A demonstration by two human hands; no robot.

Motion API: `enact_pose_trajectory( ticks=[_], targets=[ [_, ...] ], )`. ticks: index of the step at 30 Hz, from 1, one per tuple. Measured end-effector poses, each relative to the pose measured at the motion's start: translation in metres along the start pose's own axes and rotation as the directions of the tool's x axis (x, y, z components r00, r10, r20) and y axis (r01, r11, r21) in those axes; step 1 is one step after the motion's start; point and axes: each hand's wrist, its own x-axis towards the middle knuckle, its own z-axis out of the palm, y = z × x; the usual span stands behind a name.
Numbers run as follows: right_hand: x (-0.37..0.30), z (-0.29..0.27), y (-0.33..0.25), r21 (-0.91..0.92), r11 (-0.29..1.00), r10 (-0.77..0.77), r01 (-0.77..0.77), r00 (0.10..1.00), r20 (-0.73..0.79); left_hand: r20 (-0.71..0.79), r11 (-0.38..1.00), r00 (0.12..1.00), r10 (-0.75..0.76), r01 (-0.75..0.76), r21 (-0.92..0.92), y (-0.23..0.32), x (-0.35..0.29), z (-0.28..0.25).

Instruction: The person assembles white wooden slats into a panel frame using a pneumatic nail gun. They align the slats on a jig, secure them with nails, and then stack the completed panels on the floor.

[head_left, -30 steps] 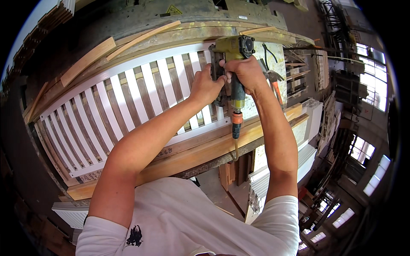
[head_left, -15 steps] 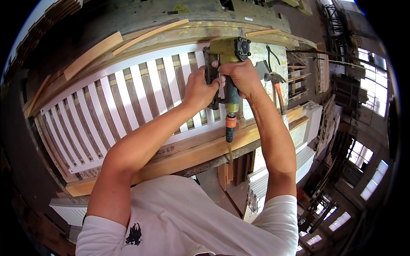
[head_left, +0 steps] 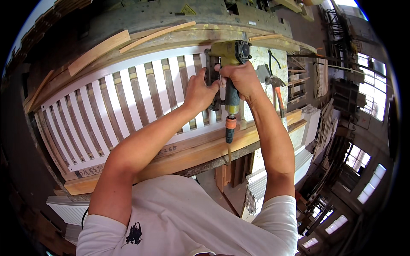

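Note:
My right hand (head_left: 244,79) is wrapped round the dark grip of a yellow-green pneumatic nail gun (head_left: 230,50). My left hand (head_left: 200,91) is closed at the gun's dark magazine, its fingertips close to the right hand's fingers. Whether it also pinches nails there is hidden. An orange-and-black connector (head_left: 230,124) joins the butt of the grip to a thin air hose (head_left: 229,153). The gun is over the right end of a white slatted panel (head_left: 128,64), which lies flat within a wooden frame on the bench.
Right of the gun, a claw hammer (head_left: 279,98) with an orange handle and black pliers (head_left: 274,59) lie on a pale board. Loose wood strips (head_left: 98,53) rest along the far edge. A wooden beam (head_left: 196,155) runs along the near edge. White slats (head_left: 256,185) are stacked below right.
The view has shifted slightly, so the panel and bench sit a little lower and further right. Both hands keep their places on the nail gun.

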Motion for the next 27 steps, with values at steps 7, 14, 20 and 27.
enact_pose_trajectory(
  ticks=[7,14,20,27],
  targets=[
    [-0.001,0.007,-0.002,0.002,1.0,0.002,-0.002,1.0,-0.026,0.019,0.994,0.999,0.027,-0.025,-0.104,-0.008,0.001,-0.001],
    [-0.003,0.024,0.002,0.088,0.996,0.016,-0.018,0.999,0.031,-0.086,0.994,0.993,0.078,-0.084,-0.07,0.005,-0.018,-0.021],
    [-0.005,0.035,0.0,0.087,0.996,-0.031,0.025,0.997,0.073,-0.111,0.997,0.993,0.042,-0.049,-0.06,0.003,-0.024,-0.029],
    [-0.006,0.039,-0.002,0.01,1.0,-0.015,0.015,0.998,0.062,-0.124,0.99,0.99,0.06,-0.075,-0.121,-0.004,-0.023,-0.031]
  ],
)
